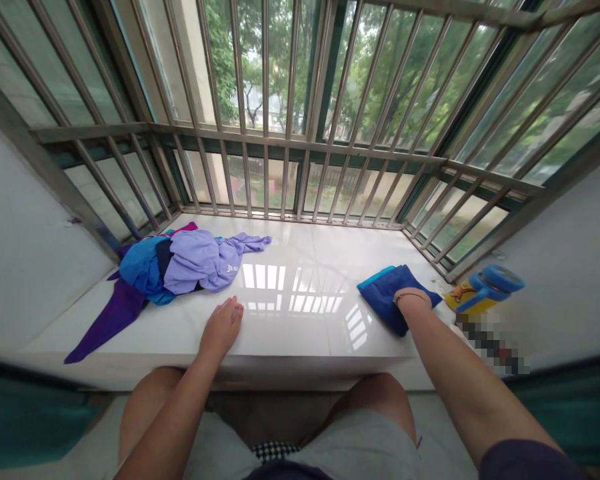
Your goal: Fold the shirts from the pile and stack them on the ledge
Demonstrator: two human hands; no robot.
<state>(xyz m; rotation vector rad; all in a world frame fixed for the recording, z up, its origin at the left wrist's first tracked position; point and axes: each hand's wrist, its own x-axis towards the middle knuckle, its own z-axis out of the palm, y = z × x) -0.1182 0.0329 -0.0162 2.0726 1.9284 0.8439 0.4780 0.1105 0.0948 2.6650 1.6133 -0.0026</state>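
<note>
My left hand [223, 325] rests on the white window ledge [285, 327] with its fingers stretched out and nothing in them. Just beyond it lies a loose heap of clothes: a lilac garment [200, 259] on top, a bright blue garment [143, 267] beside it, and a dark purple garment [113, 320] trailing toward the ledge's front edge. At the right, a folded dark blue cloth [387, 303] with a lighter blue edge lies flat. My right hand [414, 299] is at this cloth, its fingers hidden by the fabric; a thin band circles the wrist.
A blue and yellow bottle [483, 290] stands at the ledge's right end by the wall, next to a blurred-out patch. Metal bars [300, 140] close off the window behind the ledge. My knees [380, 400] are against its front side.
</note>
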